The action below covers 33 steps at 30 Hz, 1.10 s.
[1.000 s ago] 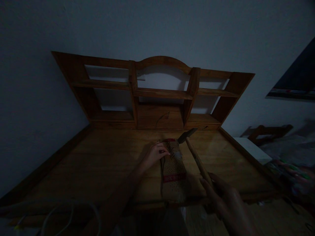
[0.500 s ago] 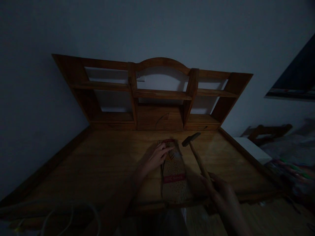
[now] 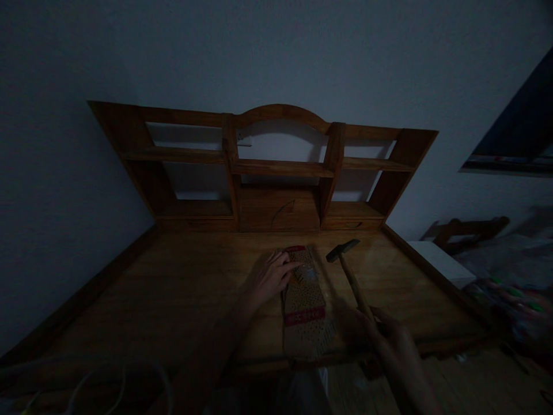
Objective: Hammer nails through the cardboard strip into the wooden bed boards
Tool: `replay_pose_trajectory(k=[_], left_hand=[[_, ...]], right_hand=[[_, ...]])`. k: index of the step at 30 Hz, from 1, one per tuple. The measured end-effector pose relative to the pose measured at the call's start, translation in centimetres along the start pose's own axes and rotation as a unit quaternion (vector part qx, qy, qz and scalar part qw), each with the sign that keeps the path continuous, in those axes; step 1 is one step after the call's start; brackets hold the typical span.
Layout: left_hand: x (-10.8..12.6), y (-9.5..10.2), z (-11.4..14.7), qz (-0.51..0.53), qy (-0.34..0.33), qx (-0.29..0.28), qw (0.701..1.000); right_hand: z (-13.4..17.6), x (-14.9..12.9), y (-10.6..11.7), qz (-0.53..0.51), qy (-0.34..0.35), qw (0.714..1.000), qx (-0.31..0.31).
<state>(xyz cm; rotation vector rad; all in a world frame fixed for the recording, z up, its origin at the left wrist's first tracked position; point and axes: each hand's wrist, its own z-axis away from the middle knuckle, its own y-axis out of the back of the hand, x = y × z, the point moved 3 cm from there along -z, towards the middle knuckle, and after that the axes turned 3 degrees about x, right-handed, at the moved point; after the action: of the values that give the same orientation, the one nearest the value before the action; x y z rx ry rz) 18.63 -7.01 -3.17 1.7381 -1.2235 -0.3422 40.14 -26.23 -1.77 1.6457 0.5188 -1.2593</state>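
The right hand's (image 3: 391, 340) fingers grip a hammer (image 3: 353, 283); the left hand (image 3: 270, 278), its hold unclear, partly covers printed cardboard (image 3: 306, 297) on the bench (image 3: 194, 282). Shelves (image 3: 283, 168) stand behind; a white surface (image 3: 436, 257) sits rightward.

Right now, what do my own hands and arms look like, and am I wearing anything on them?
Your ungloved, five-fingered left hand and ungloved right hand show no clear rings or markings. The left forearm looks bare near the wrist; lower down, it's too dark to tell about sleeves.
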Motion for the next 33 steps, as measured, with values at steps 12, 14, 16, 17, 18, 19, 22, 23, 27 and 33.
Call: replay_pose_trajectory(k=[12,14,16,17,18,19,22,23,27,33], left_hand=[[-3.2,-0.5,2.8,0.136,0.295,0.122,0.938],[-2.6,-1.7,4.9,0.186,0.334,0.065,0.922],[-1.0,-2.8,6.5,0.249,0.319,0.019,0.914],[-0.1,-3.3,7.0,0.277,0.314,0.007,0.908],[0.7,-3.7,7.1,0.298,0.316,0.005,0.901],[1.4,-4.0,7.0,0.310,0.317,0.005,0.896],[2.7,-5.0,5.0,0.318,0.333,-0.010,0.888],[3.0,-5.4,4.1,0.317,0.341,-0.016,0.885],[4.4,-7.5,0.0,0.292,0.371,-0.031,0.881],[7.7,-13.0,-6.0,0.243,0.396,0.019,0.885]], right_hand=[[-2.6,5.3,1.9,-0.085,-0.043,0.993,0.076],[-2.9,6.7,3.0,-0.086,-0.053,0.990,0.097],[-2.9,7.4,4.0,-0.090,-0.055,0.989,0.107],[-2.9,7.6,4.5,-0.095,-0.058,0.987,0.113],[-2.8,7.7,4.9,-0.101,-0.061,0.986,0.119],[-2.8,7.7,5.2,-0.107,-0.063,0.984,0.125],[-2.6,8.0,6.3,-0.111,-0.072,0.981,0.138],[-2.5,8.2,6.6,-0.108,-0.076,0.981,0.139],[-2.1,9.4,7.7,-0.111,-0.086,0.981,0.137],[-0.5,8.7,9.1,-0.109,-0.062,0.979,0.161]])
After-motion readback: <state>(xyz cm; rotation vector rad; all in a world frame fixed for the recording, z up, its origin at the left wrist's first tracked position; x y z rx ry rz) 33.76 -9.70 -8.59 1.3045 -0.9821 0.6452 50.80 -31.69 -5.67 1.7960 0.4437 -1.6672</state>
